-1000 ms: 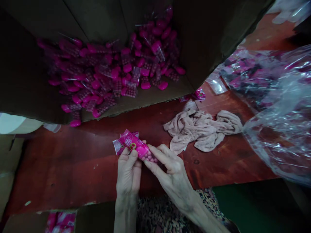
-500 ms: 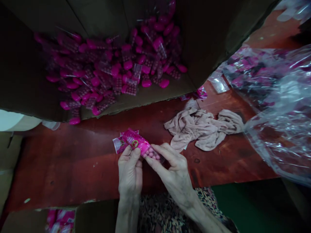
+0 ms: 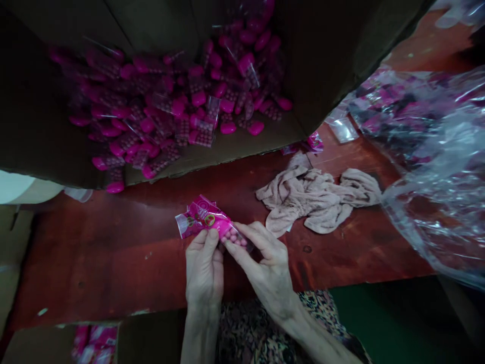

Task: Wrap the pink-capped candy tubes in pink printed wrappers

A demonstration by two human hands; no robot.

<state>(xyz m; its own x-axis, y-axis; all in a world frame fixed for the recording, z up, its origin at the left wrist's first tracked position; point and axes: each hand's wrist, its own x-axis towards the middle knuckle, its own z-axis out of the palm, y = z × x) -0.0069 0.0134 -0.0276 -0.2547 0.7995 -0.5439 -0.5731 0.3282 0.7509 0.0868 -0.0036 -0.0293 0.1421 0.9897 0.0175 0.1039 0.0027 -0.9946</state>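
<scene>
Between my hands is a small clear container (image 3: pixel 234 236) of round pink candies, its solid pink end pointing up and left. A pink printed wrapper (image 3: pixel 202 211) lies against that end; I cannot tell how much of the container sits inside it. My left hand (image 3: pixel 205 268) pinches the wrapper and the pink end between thumb and fingers. From the other side, thumb and fingers of my right hand (image 3: pixel 267 263) grip the clear part. Another pink wrapper (image 3: pixel 182 226) with a pale edge lies on the table just behind the held one.
A large cardboard box (image 3: pixel 212 159) on its side holds many similar pink-capped containers (image 3: pixel 204 132). Right of my hands lies a crumpled cloth (image 3: pixel 314 197). A big clear plastic bag (image 3: pixel 447 202) covers the red table's (image 3: pixel 113 253) right side. Pink packets (image 3: pixel 98 341) fill a lower box.
The wrapper and container have shifted very slightly, the wrapper's top corner now standing a little higher. My right hand has edged left, and both hands keep their hold.
</scene>
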